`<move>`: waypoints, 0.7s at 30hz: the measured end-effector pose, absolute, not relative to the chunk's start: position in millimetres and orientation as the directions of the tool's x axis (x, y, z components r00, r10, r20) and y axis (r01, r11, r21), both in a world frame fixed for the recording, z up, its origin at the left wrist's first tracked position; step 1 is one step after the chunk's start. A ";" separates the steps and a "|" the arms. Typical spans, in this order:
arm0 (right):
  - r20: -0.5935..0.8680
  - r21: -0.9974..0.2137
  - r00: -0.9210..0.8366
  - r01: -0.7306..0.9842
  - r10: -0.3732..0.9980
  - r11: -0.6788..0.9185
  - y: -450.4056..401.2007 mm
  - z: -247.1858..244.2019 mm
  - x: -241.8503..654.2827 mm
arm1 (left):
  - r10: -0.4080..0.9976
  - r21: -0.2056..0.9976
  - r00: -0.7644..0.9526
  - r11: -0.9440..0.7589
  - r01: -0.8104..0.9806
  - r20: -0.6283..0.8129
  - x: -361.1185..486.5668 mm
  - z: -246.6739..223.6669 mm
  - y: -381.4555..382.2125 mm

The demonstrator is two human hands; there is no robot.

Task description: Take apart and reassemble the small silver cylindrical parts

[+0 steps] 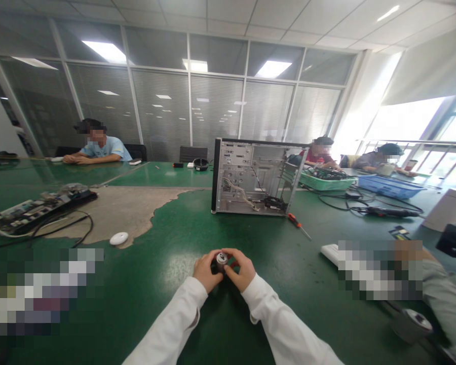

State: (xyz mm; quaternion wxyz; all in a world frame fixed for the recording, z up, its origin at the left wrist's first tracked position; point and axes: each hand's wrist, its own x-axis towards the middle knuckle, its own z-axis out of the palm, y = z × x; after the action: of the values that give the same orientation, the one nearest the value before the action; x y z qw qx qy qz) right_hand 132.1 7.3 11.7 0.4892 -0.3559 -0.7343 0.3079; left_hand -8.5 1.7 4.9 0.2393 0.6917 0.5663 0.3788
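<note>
Canister [222,261], small and metallic — the left hand [208,271] and right hand [241,269] clamp it between them over the green counter [175,324].

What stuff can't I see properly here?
In the head view:
- Metal cylinder sides: behind left hand and right hand.
- Gray-sleeved person: body cut off by right edge.
- Cables in green basket: too small to tell apart.
- Lower-left thing: blurred by blocks.

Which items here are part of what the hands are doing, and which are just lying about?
In use:
- small metal cylinder, between left hand and right hand

Seemingly just lying about:
- screwdriver
- open computer case
- white disc
- green basket
</note>
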 end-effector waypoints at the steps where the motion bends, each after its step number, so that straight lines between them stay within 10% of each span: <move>1: 0.499 -0.802 -0.267 0.218 0.825 0.556 7.4 11.5 132.1 | 0.957 0.740 0.089 -0.270 0.616 0.276 -8.8 4.0 2.1; 21: 0.563 -0.696 -0.284 0.343 0.776 0.631 7.8 10.2 130.1 | 0.934 0.651 0.109 -0.319 0.689 0.341 -7.9 3.5 1.2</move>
State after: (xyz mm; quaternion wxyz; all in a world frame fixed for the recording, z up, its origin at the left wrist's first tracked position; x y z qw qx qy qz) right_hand 130.1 7.8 10.2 0.4747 -0.3644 -0.7680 0.2280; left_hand -7.9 1.2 3.5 0.1678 0.7256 0.5590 0.3644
